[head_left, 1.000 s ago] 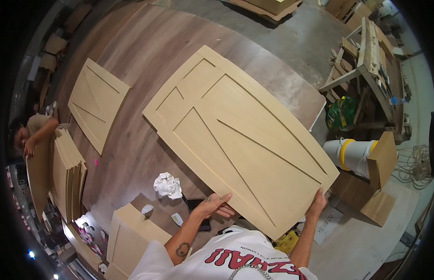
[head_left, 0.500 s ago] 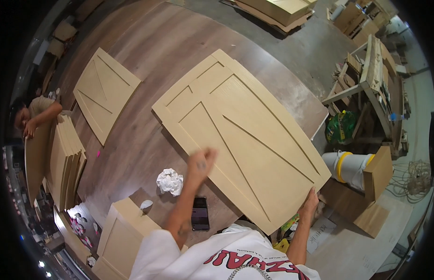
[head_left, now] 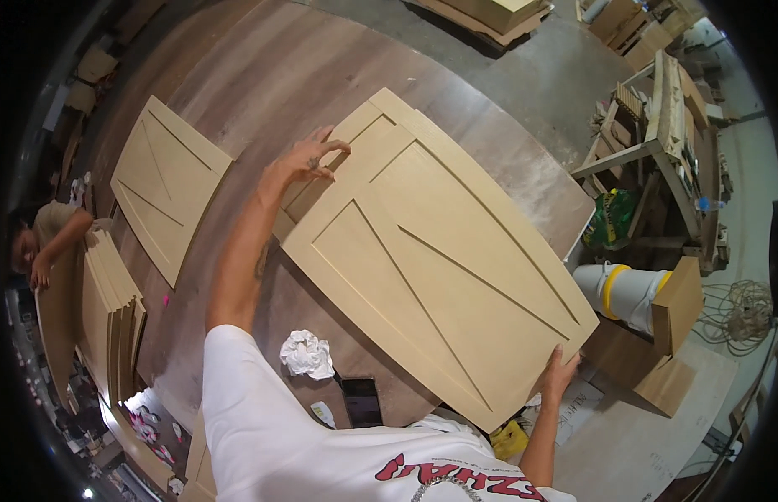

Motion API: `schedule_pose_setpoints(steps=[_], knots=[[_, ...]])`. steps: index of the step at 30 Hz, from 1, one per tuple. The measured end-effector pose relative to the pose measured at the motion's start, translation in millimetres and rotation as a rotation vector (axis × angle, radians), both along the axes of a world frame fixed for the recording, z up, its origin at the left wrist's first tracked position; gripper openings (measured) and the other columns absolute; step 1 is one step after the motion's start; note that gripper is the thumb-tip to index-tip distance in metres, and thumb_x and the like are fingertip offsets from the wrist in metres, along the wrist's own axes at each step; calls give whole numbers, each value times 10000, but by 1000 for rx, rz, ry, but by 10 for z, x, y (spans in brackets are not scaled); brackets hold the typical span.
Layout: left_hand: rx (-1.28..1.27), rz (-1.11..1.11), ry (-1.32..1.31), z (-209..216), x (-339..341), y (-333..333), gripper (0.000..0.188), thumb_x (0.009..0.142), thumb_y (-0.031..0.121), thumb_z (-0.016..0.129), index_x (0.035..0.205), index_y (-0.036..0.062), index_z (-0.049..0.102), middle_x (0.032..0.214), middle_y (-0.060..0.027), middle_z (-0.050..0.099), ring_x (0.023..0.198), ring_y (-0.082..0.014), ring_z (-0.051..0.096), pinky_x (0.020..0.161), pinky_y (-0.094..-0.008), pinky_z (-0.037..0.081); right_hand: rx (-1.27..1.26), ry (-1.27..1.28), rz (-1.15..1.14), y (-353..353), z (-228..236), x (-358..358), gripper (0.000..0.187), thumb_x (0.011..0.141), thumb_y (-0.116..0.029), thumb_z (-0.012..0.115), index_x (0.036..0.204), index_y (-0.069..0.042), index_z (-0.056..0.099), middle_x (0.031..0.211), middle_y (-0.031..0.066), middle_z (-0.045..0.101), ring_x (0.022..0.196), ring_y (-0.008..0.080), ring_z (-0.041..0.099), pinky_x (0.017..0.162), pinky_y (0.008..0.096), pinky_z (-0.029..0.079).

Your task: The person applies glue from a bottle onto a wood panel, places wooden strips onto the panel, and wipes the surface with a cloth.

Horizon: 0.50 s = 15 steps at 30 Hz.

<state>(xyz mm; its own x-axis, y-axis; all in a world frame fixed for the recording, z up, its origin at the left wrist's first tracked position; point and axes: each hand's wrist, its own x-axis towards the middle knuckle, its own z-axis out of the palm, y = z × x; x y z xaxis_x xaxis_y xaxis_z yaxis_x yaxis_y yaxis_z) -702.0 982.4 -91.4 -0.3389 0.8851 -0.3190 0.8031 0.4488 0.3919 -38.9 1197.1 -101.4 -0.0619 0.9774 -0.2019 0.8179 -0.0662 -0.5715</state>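
A large cream panel (head_left: 456, 259) with slanted grooves and a raised border lies at an angle before me, its near end over the table's front edge. My right hand (head_left: 560, 375) grips its near right corner, thumb on top. At the far left edge, my left hand (head_left: 309, 159) has its thumb and fingers curved and apart over the panel's border. Part of a second panel (head_left: 284, 224) shows from beneath at that side.
A smaller grooved panel (head_left: 167, 192) lies left on the wooden table (head_left: 238, 251). Crumpled white paper (head_left: 306, 355) and a phone (head_left: 361, 403) are close to me. A co-worker (head_left: 58, 234) stands by stacked panels (head_left: 109, 318). White buckets (head_left: 627, 289) lie at right.
My left hand has moved far forward from the panel's near left side to its far left edge. The panel has shifted slightly, uncovering part of the one beneath. My right hand keeps its corner.
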Motion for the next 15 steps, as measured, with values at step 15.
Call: schedule_pose_setpoints(steps=[15], knots=[[-12, 66, 22, -30, 6, -74, 693, 685, 310, 834, 1308, 271, 533, 1562, -94, 244, 1274, -379, 468, 1077, -469, 416, 6, 16, -37, -106, 11, -128, 738, 970, -485, 550, 1428, 51, 335, 1394, 245, 455, 1277, 344, 456, 1055, 410, 366]])
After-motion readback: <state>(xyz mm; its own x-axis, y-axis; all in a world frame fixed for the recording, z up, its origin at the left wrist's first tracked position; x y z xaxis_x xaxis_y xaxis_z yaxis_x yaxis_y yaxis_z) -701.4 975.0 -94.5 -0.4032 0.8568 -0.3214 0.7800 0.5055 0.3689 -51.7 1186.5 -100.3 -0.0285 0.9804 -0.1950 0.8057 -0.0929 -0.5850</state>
